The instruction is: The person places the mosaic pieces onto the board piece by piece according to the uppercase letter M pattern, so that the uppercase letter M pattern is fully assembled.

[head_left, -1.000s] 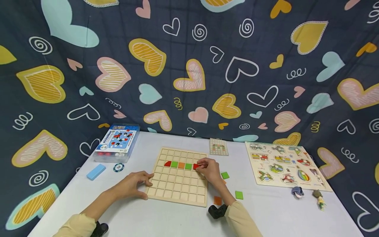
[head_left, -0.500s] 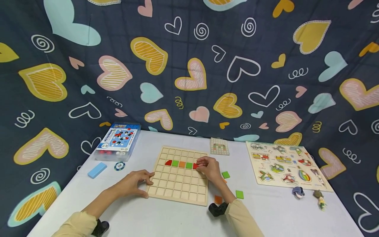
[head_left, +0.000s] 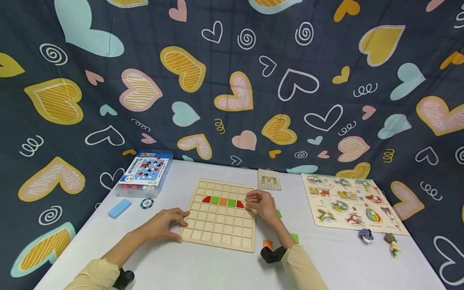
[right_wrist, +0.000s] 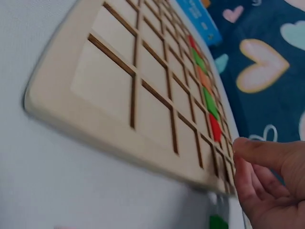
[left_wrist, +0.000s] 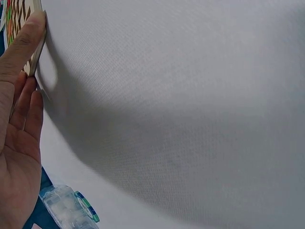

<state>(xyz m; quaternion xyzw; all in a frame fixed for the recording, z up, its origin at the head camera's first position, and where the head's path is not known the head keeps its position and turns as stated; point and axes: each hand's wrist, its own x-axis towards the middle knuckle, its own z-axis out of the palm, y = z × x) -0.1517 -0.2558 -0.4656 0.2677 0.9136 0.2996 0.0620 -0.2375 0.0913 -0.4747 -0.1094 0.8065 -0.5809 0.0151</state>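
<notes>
A wooden grid board (head_left: 214,227) lies on the white table. Across its upper part runs a row of tiles: a red rounded tile (head_left: 206,199), a green tile (head_left: 215,200), an orange tile (head_left: 223,201), another green tile (head_left: 231,203) and a second red rounded tile (head_left: 240,204). My left hand (head_left: 163,225) grips the board's lower left side, its thumb (left_wrist: 33,24) on the edge in the left wrist view. Just right of the second red tile is my right hand (head_left: 262,205), over the board's right edge, fingers loosely bent, no tile visible in them.
Loose green tiles (head_left: 295,238) and an orange tile (head_left: 268,244) lie by my right forearm. Behind the board is a pattern card (head_left: 269,179). A picture puzzle (head_left: 391,228) and two small figures (head_left: 365,235) stand right; a plastic box (head_left: 146,173), blue block (head_left: 120,208) and round chip (head_left: 146,203) left.
My right hand has let go of the right-hand red tile, which now shows fully in its square, and has moved slightly right. The left hand keeps its place on the board.
</notes>
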